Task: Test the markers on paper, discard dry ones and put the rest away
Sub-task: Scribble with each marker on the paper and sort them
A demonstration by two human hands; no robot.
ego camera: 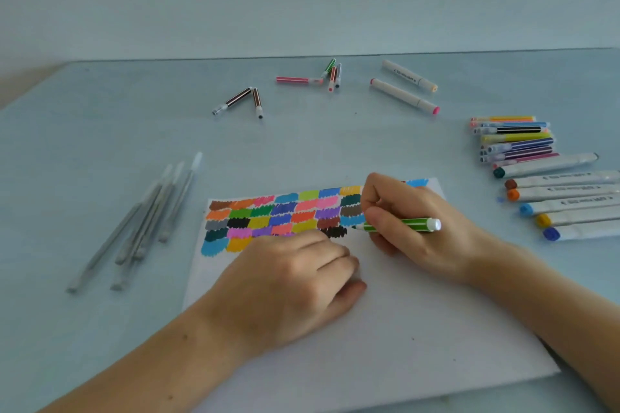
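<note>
Right hand pinching green striped marker, fingers curled round barrel, tip down on paper just right of black swatch. Left hand resting on sheet, fingers loosely curled under, w/ nothing seen in them. Rows of colour swatches across top of paper. On counter: grey pens at left, thin markers & fat white markers at right, more scattered at far edge.
</note>
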